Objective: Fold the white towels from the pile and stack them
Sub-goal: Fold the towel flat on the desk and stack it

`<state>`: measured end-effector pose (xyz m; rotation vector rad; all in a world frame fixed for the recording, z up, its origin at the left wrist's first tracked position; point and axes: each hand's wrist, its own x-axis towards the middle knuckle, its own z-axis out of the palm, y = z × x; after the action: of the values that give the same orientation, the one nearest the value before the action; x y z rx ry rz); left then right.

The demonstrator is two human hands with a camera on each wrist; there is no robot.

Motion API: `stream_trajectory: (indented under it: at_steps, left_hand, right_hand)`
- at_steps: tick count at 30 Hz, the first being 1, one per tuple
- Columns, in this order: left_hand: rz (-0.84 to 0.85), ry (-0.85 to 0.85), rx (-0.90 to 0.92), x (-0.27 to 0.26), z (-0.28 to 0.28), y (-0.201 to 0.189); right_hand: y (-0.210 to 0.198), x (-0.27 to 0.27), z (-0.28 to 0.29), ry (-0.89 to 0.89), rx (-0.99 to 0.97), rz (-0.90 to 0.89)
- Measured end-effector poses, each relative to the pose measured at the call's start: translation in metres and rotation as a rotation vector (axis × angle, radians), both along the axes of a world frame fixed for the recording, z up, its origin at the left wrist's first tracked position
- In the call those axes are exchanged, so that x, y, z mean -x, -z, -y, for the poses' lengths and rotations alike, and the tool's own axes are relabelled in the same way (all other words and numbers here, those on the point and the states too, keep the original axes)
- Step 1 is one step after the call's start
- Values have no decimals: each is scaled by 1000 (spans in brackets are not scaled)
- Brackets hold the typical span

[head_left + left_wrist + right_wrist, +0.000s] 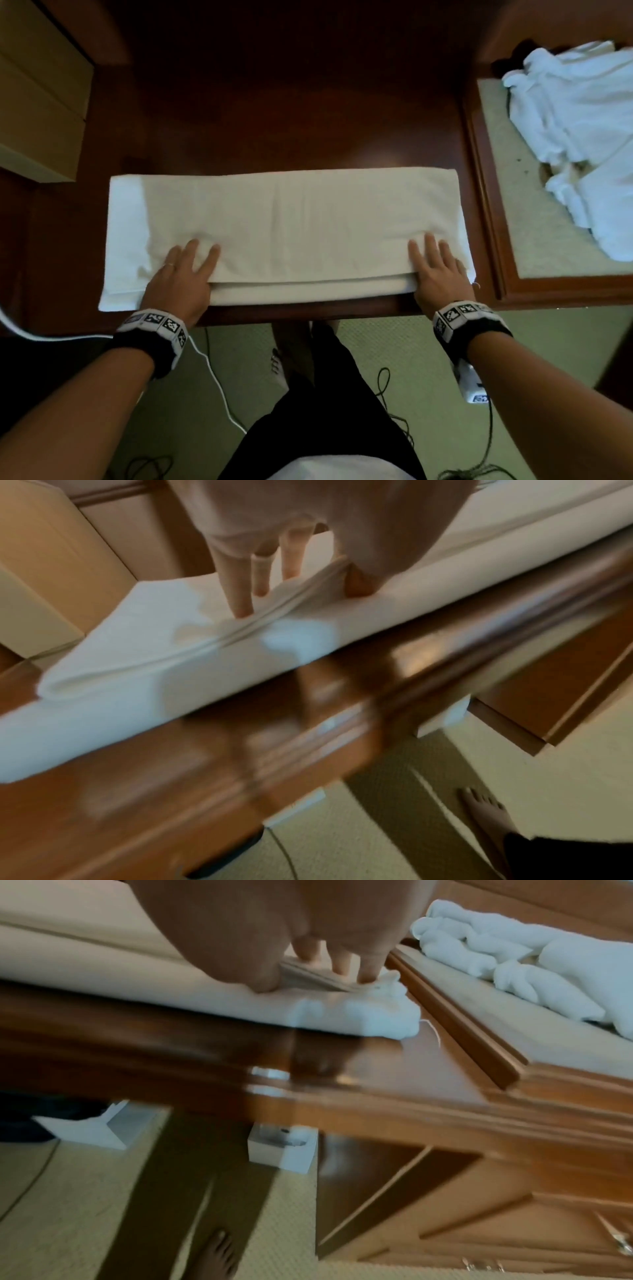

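A white towel [291, 222] lies folded lengthwise across the dark wooden table [274, 102], its open edges along the near side. My left hand [191, 270] is at the near left part of the towel [137, 647], fingers [240, 588] flat on the top layer and thumb tucked under its edge. My right hand [431, 267] pinches the top layer's edge the same way at the near right corner [308, 980]. The pile of crumpled white towels [582, 137] sits on the side table to the right [548, 969].
Cardboard boxes [37, 102] stand at the far left of the table. The side table's raised wooden rim [486, 205] runs close to the towel's right end. Cables [219, 383] and a small white box [284, 1150] lie on the carpet by my feet.
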<state>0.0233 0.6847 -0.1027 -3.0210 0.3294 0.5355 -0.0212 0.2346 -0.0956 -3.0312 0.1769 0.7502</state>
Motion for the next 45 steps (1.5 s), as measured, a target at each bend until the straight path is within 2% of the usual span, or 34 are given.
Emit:
stream_trajectory:
  at_steps: [2,4,7,8,12,19,21,24,27,32,36,39,42,45]
  left_hand:
    - [-47,-55,49,-16,5,0]
    - [-58,-69,114,-28,7,-8]
    - [37,-61,156,-15,5,-13]
    - [48,-32,137,-3,2,-9]
    - [-10,16,62,29,-8,9]
    - [1,4,19,21,-14,7]
    - [35,-6,29,18,-22,5]
    - [127,-6,35,10,-46,0]
    - [169,-1,22,7,-75,-10]
    - [-30,-39,33,25,-97,-12]
    - [19,-66,74,23,-81,-22]
    - [39,-20,134,10,-48,-24]
    - [-54,20,108,2,-23,-9]
    - [-124,-108,42,3,-46,8]
  right_hand:
    - [-3,-22,6,43,-58,-1]
    - [-7,-31,10,110,-123,86]
    - [-8,-9,14,147,-204,316]
    - [-5,3,15,128,-202,333]
    - [6,22,25,61,-91,149]
    - [-1,14,21,112,63,83]
    - [-2,10,-3,34,45,168]
    - [4,4,-53,-284,-80,280]
    - [8,-3,-90,-466,-173,288]
    - [8,2,-98,-487,-217,246]
    - [-4,-14,-115,-374,-268,295]
    - [-12,-30,-143,-329,-194,179]
    - [-5,-27,-161,-294,-87,-12]
    - [-2,-12,-159,-273,-62,-73]
